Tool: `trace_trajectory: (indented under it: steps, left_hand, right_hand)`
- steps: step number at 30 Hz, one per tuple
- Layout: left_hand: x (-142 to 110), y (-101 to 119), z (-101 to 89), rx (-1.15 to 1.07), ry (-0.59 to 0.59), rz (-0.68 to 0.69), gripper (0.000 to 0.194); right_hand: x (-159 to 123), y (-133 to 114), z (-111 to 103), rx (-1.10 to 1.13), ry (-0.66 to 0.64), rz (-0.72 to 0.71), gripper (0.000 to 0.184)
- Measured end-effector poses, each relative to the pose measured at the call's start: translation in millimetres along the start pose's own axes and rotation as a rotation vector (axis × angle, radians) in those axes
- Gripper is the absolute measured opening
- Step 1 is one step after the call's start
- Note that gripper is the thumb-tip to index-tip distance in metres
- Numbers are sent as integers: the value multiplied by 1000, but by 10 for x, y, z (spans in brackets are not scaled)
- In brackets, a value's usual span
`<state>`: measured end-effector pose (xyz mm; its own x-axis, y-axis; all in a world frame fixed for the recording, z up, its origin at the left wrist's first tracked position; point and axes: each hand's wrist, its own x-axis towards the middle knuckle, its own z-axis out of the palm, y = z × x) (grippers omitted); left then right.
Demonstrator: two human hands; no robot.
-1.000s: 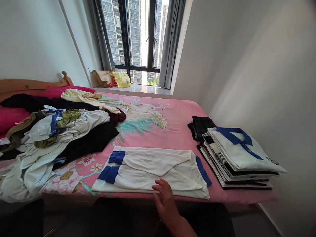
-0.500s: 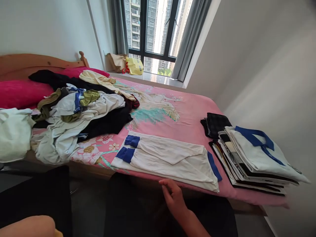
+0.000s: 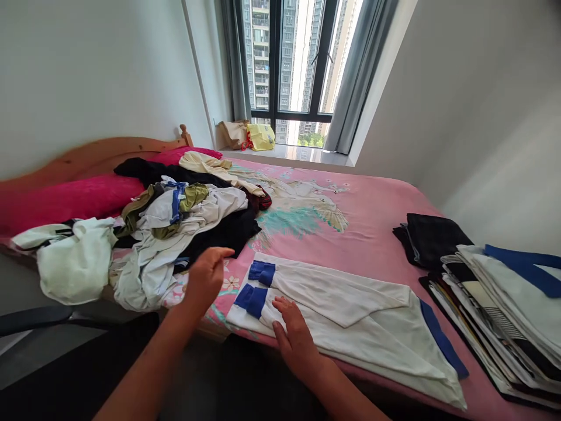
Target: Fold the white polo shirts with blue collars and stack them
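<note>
A white long-sleeved shirt (image 3: 342,310) with blue cuffs and a blue collar lies flat along the bed's front edge. Its sleeves are folded inward over the body, cuffs at the left. My right hand (image 3: 294,333) is open over the shirt's near edge, just right of the nearer cuff; whether it touches the cloth I cannot tell. Left of the cuffs, above the bed edge, my left hand (image 3: 207,279) is raised with nothing visible in it, its fingers loosely bent and pointing right.
A heap of crumpled clothes (image 3: 175,228) covers the bed's left side, near pink pillows (image 3: 83,202). At the right stand a stack of folded clothes (image 3: 504,321) and folded black garments (image 3: 433,238). Bags (image 3: 262,137) sit on the windowsill. A chair armrest (image 3: 39,318) is at lower left.
My left hand has risen from the lower left corner to beside the cuffs. My right hand has moved over the shirt's edge, its fingers spreading. The view has shifted; the shirt stays folded the same way.
</note>
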<state>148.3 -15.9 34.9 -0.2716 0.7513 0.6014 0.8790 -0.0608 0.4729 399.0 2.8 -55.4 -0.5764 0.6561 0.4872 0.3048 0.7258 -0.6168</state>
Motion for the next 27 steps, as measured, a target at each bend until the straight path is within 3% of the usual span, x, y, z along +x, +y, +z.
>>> trace_trajectory:
  steps: [5,8,11,16,20,24,27]
  left_hand:
    - [-379,-774,564,199,-367,-38,39]
    - [-489,-1023,754,252,-475,-24,34]
    - [-440,-1050,760,297,-546,-13,35]
    - [-387,-983,723,362,-727,57,65]
    - [-441,-960,786,382,-714,55,65]
    - [-462,-897,992,365,-623,-113,46]
    - [-445,-784,1234,78,-562,-326,40]
  right_hand:
    - [371,197,278,-65,-40,35,45]
    - [612,336,459,-81,-47,80,45]
    - [751,505,683,-104,-48,131,46]
    - [702,695,940,-148,-32,173,46]
    - [654,705,960,-158,-25,172,47]
    - [652,690,962,-156,0,165,47]
    - [641,706,996,-142,34,163,48]
